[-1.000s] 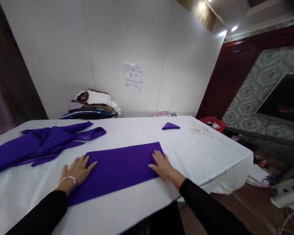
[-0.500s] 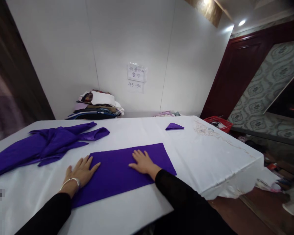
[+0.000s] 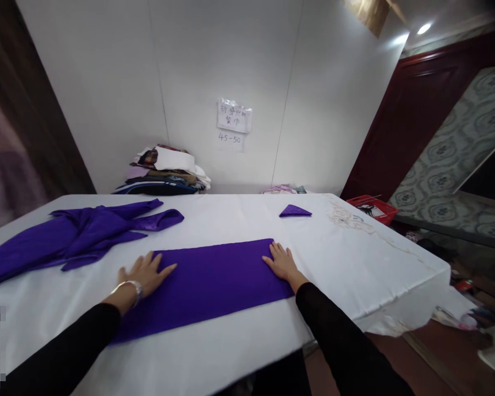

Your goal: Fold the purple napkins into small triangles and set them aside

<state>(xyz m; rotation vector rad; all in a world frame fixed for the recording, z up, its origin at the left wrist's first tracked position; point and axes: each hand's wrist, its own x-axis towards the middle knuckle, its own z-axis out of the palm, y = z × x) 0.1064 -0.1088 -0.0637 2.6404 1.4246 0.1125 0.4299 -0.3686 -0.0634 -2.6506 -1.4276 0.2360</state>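
Purple rectangle [image 3: 218, 283]: the folded cloth lies flat at the near side of the white-covered bench [image 3: 231, 223], long from left to right, between the two hands.
Left hand [image 3: 147, 275]: palm down with the fingers spread, gripping nothing, laid over the rectangle's left edge near its far left corner; thumb points right across the purple.
Bracelet [image 3: 137, 290]: silver-coloured, around the left wrist.
Right hand [image 3: 281, 260]: palm down, fingers parted and clasping nothing, on the rectangle's right end by its far right corner.
Sleeves [image 3: 342, 335]: black on both arms.
Loose purple cloth [image 3: 86, 236]: rumpled, on the left of the bench, apart from the rectangle.
Purple triangle [image 3: 296, 211]: small and folded, toward the far right, beyond the right hand.
Embroidery [image 3: 348, 220]: pale and floral, right of the triangle.
Clothes pile [image 3: 165, 173]: stacked at the far left, against the wall [image 3: 223, 55].
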